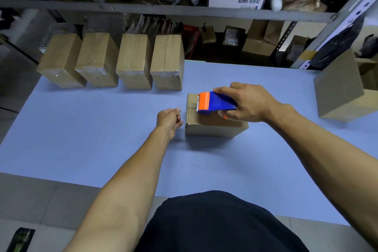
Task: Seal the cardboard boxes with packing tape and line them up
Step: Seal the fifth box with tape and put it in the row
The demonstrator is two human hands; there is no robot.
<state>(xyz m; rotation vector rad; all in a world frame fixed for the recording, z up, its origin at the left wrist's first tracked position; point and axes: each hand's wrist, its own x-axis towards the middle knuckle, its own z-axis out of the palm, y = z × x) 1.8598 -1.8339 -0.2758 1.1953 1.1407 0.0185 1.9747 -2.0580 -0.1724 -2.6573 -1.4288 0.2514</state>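
A: Cardboard box [214, 122] sits on the blue surface [92, 149], right of centre, with the tape dispenser [214, 102] lying on its top. How will it handle?

B: My guess is light and fairly stiff. It's small and plain brown, and the walls look square, not bulging. The top flaps meet in a seam that shows near the left edge, so pressing hard there could cave them in. Better to take it by two opposite side walls.

A: And the hands?

B: The right hand [248, 102] has its grip wrapped round the blue body of the dispenser, orange cutter end pointing left. The left hand [168, 117] is just beside the box's left wall, fingers curled in and holding nothing I can see; whether it touches the cardboard I cannot tell.

A: What's inside the box?

B: Hidden, since the flaps are down. Same for the four lined-up boxes [114, 61] at the far edge of the surface: closed, glossy tape showing on their near ends, standing side by side with narrow gaps.

A: Anything else of the kind?

B: One grey-brown carton [339, 88] far right, well apart, contents not visible.
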